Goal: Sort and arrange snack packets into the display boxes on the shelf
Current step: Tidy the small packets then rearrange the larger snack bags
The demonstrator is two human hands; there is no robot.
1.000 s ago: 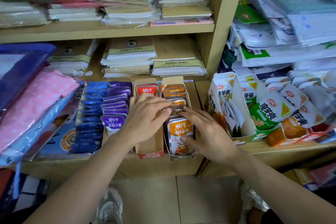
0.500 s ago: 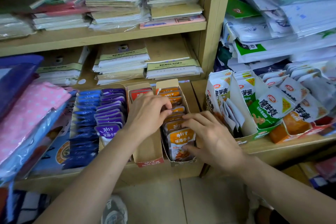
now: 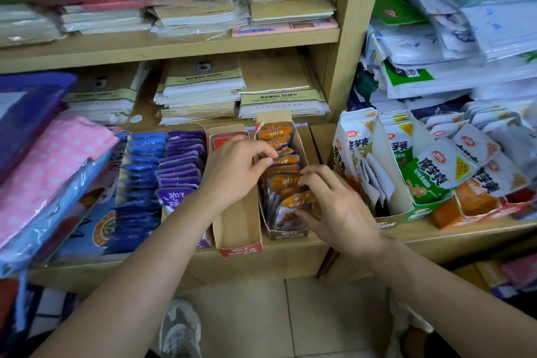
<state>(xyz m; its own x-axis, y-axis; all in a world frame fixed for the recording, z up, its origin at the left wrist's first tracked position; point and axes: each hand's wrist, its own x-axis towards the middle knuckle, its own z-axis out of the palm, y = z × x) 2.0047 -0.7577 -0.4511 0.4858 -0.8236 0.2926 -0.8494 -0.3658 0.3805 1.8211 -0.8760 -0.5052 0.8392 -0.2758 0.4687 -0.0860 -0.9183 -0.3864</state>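
Note:
A narrow cardboard display box on the lower shelf holds a row of orange snack packets. My left hand reaches across from the left, its curled fingertips pinching packets in the middle of the row. My right hand grips the front orange packets, which lean forward. To the left stands a second box, mostly bare cardboard, with red packets at its back. Further left are rows of purple packets and blue packets.
A white and green display box of larger packets stands right of the shelf upright. Orange and white packets pile beyond it. Pink dotted and blue plastic bags overhang at left. Stacked notebooks fill the shelves behind.
Both hands went from lying flat over the boxes to curling onto the orange packets. The front packets now tilt forward under my right hand.

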